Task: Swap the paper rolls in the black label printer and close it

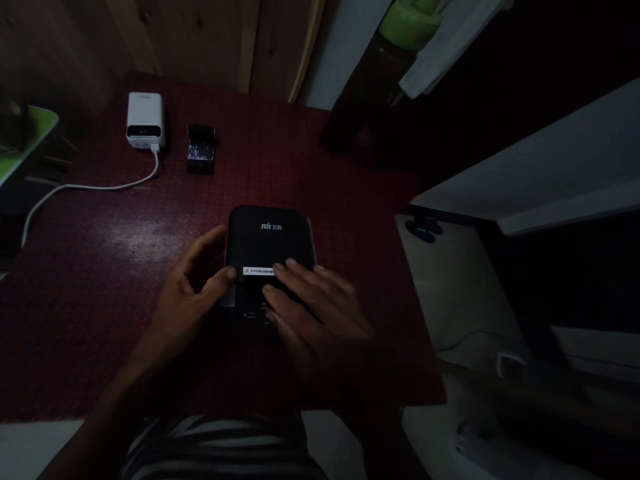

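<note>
A flat black device (270, 243), apparently a digital scale, lies on the dark red table in front of me. It has a pale logo on top, a white warning label (257, 271) across it and small marked keys on its near strip. My left hand (193, 287) grips its left side, the thumb on the near left corner and the fingers along the edge. My right hand (320, 307) rests over the near right part with fingers stretched out, hiding the end of the label and some keys.
A white power bank (145, 120) with a plugged-in white cable (107, 188) sits at the back left. Beside it is a small black glossy roll or packet (201, 148). A dark bottle with a green cap (410, 27) stands at the back right. Slippers (424, 229) lie on the floor.
</note>
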The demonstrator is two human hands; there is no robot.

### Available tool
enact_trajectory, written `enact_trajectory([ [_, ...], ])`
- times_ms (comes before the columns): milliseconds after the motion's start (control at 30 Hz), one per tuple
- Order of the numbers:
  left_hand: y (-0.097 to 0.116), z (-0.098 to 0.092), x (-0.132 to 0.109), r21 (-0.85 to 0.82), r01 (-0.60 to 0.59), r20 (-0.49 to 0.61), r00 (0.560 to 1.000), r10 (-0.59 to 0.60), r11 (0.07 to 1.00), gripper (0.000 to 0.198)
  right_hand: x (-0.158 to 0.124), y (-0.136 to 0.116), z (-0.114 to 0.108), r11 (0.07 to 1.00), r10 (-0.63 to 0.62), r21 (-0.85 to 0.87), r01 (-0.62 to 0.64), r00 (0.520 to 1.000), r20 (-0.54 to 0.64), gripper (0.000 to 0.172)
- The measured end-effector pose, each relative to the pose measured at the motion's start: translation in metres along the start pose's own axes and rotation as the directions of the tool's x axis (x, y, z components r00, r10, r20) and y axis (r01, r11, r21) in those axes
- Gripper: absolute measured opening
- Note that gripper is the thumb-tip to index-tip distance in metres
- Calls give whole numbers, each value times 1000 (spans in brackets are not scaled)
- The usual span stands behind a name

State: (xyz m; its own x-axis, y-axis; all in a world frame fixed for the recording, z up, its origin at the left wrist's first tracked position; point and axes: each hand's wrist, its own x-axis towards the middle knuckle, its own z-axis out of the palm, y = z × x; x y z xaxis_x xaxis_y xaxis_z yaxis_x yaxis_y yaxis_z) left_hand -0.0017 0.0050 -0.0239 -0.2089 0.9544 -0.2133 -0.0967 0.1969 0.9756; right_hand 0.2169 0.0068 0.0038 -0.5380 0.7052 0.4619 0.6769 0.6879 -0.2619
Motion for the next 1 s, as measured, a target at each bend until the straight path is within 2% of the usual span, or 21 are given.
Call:
enact_trajectory([
  [233, 5, 1, -2, -4, -11, 55, 998, 11, 1000, 63, 4, 0, -2, 990, 94, 102, -99, 994, 54, 35],
  [333, 7, 1, -2, 22, -29, 68, 997, 27, 999, 63, 3, 0, 1, 990, 98, 100, -99, 995, 24, 35],
  [467, 4, 0, -6, 25, -19, 22, 1000, 19, 999, 62, -1, 0, 3, 986, 77, 154, -71, 997, -30, 38],
  [533, 0, -2, -12, 31, -10, 15, 1000, 9, 999, 61, -7, -1, 3, 974, 129, 192, -117, 990, -49, 42],
  [600, -3, -5, -18, 35, -11, 27, 1000, 10, 999, 62, -16, -2, 3, 955, 234, 213, -207, 965, -113, 44],
  [767, -9, -13, -26, 32, 0, 53, 999, -2, 999, 65, -38, 0, 6, 892, 443, 240, -384, 848, -291, 35],
  [867, -8, -14, -26, 39, 7, 60, 998, -10, 999, 64, -45, 4, 8, 875, 484, 219, -433, 807, -338, 30],
  [1000, -7, -7, -26, 16, 7, 20, 1000, -7, 1000, 58, -49, 10, 11, 876, 481, 167, -453, 790, -380, 29],
])
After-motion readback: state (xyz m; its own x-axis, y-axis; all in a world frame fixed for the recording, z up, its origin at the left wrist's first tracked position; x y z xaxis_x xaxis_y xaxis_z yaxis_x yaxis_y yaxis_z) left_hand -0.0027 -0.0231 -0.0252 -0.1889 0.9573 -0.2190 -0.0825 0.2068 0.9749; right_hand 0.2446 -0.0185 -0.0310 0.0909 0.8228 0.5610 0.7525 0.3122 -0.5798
